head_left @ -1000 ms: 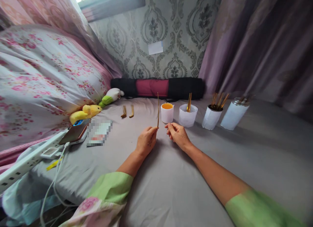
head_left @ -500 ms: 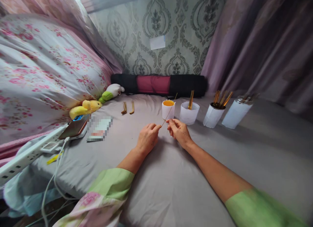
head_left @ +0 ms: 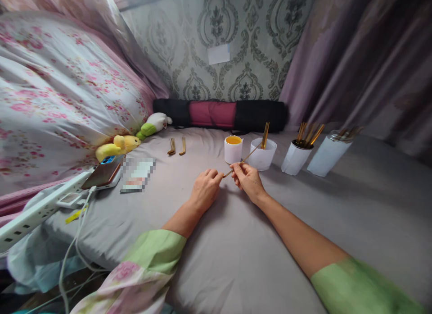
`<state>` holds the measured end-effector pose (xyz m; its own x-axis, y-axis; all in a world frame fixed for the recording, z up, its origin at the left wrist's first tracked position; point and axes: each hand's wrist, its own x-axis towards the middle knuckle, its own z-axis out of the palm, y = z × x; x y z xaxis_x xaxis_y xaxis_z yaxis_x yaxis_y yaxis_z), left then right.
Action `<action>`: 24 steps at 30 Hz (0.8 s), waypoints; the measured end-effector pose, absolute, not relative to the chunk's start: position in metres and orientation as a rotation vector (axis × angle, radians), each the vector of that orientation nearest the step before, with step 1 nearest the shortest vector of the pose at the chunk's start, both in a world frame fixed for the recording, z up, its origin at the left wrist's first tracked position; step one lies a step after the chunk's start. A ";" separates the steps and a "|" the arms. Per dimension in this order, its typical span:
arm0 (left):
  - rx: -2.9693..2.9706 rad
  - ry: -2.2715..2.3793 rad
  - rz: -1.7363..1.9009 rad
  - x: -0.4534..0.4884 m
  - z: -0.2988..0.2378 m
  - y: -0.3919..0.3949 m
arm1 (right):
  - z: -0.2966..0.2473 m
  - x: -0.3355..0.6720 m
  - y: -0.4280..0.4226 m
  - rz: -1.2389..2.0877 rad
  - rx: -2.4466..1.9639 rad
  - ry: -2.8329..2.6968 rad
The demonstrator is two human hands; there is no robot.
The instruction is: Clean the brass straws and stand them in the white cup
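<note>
My left hand (head_left: 205,190) is closed in a pinch on the lower end of a thin brown stick (head_left: 252,152). Farther up the same stick, the fingertips of my right hand (head_left: 249,181) also grip it. From there the stick slants up and right, its far end in front of the wide white cup (head_left: 262,157). Several gold-brown sticks (head_left: 265,136) stand in that cup. Just beyond my hands is a smaller white cup (head_left: 232,152) with an orange-yellow inside. Two small groups of bent brown sticks (head_left: 172,146) lie to the left.
Two taller white-wrapped cans (head_left: 297,160) with sticks stand at the right. At the left are a phone (head_left: 103,174), a power strip (head_left: 30,221) with a white cable, and plush toys (head_left: 124,145). A black and maroon roll (head_left: 212,113) lies along the wall on the grey sheet (head_left: 216,255).
The stick has swung from a steep slant toward the small cup to a flatter one, its far end now farther right and lower. Both hands stay nearly in place, still holding it.
</note>
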<state>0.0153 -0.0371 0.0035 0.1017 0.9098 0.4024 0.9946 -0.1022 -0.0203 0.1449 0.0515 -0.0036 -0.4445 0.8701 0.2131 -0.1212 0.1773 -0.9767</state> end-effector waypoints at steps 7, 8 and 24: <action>-2.098 -1.908 -0.503 0.016 0.002 -0.036 | -0.003 0.145 0.051 1.432 -0.743 -1.554; -2.093 -1.921 -0.525 0.016 0.001 -0.036 | -0.004 0.145 0.051 1.432 -0.743 -1.554; -2.035 -2.326 -1.554 0.015 -0.004 -0.026 | -0.003 0.147 0.053 1.409 -0.842 -1.514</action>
<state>0.0149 -0.0260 -0.0042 -0.2749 0.9117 0.3055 0.6311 -0.0686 0.7726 0.1471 0.0534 -0.0026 -0.3851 0.9105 0.1503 -0.0846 0.1273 -0.9882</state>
